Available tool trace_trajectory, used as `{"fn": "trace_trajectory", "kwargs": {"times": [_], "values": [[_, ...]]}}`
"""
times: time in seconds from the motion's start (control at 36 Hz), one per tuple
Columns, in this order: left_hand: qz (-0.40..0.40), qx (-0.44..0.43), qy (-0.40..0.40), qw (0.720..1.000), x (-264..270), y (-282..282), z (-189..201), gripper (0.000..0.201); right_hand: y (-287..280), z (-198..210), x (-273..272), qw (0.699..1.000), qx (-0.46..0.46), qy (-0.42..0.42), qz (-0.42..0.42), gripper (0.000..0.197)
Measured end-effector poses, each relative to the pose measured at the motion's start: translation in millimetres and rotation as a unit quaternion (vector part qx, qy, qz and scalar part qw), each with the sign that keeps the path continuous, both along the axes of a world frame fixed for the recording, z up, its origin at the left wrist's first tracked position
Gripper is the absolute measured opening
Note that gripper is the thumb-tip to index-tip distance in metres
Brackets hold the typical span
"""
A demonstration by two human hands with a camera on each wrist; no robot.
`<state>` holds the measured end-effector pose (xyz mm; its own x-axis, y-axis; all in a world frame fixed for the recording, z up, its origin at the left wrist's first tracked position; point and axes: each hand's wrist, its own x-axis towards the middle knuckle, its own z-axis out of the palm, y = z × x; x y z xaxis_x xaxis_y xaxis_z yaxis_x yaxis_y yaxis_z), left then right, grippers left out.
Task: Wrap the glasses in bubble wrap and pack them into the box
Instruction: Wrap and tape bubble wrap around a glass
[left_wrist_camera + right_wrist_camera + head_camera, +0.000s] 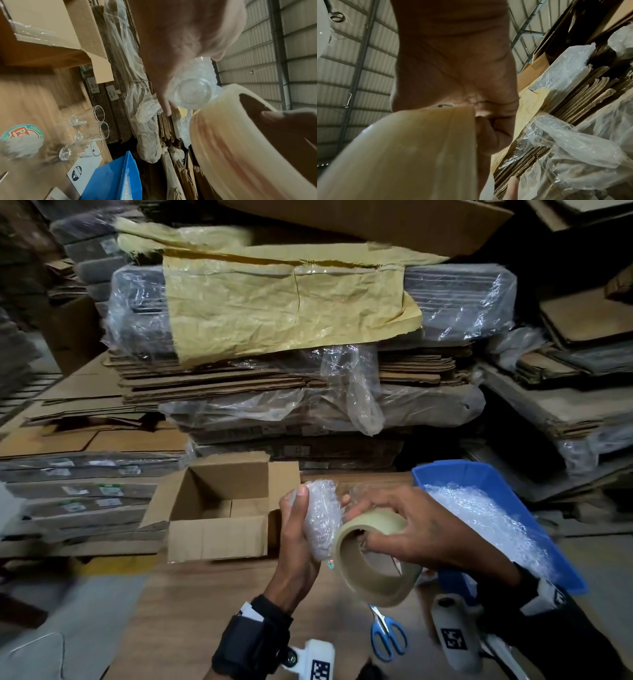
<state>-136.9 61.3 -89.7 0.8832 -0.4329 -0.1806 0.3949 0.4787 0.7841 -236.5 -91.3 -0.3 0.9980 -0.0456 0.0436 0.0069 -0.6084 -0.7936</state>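
Head view: left hand (297,537) gripping wrapped glass (322,520), long axis upright, base (193,93) toward wrist; right hand (411,529) gripping tape (373,556), touching glass beside open box (219,508).

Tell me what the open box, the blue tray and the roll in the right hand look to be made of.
Open box: plain brown corrugated cardboard, matte, with creased flaps.
Blue tray: likely moulded plastic, smooth with a slight sheen.
Tape roll, gripped by the right hand: glossy translucent beige film, probably plastic packing tape.

bare glasses (89,128): 3 | wrapped glass (320,518): 1 | box (219,508): 1 | tape roll (373,556): 1 | scissors (387,635): 1
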Motion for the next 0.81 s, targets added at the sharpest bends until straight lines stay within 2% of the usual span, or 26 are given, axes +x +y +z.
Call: {"fn": "trace_trajectory", "kwargs": {"times": [0.11,0.22,0.31,0.44,0.58,0.67,0.72,0.81], "values": [[-0.046,-0.058,0.038,0.997,-3,11,3,0.079,0,2,-2,0.999,-0.021,0.018,0.018,0.025],[-0.075,-0.042,0.015,0.996,-5,16,4,0.064,4,4,-6,0.995,-0.062,0.058,0.053,0.039],[-0.087,-0.045,-0.004,0.995,-4,20,8,0.062,7,-2,-7,0.992,-0.082,0.061,0.075,0.036],[-0.074,-0.012,-0.063,0.995,0,25,12,0.055,9,-20,-6,0.995,-0.089,0.009,0.037,0.037],[-0.048,0.027,-0.143,0.988,-3,20,19,0.058,21,-25,-4,0.983,-0.18,0.036,0.024,0.073],[-0.026,0.05,-0.193,0.98,-7,17,27,0.059,35,-31,-1,0.984,-0.178,-0.01,-0.018,0.071],[-0.027,0.028,-0.176,0.984,-7,17,31,0.054,43,-38,1,0.979,-0.189,-0.043,-0.067,0.066],[-0.058,-0.036,-0.119,0.991,-8,18,39,0.045,50,-48,3,0.973,-0.193,-0.066,-0.106,0.07]]}}
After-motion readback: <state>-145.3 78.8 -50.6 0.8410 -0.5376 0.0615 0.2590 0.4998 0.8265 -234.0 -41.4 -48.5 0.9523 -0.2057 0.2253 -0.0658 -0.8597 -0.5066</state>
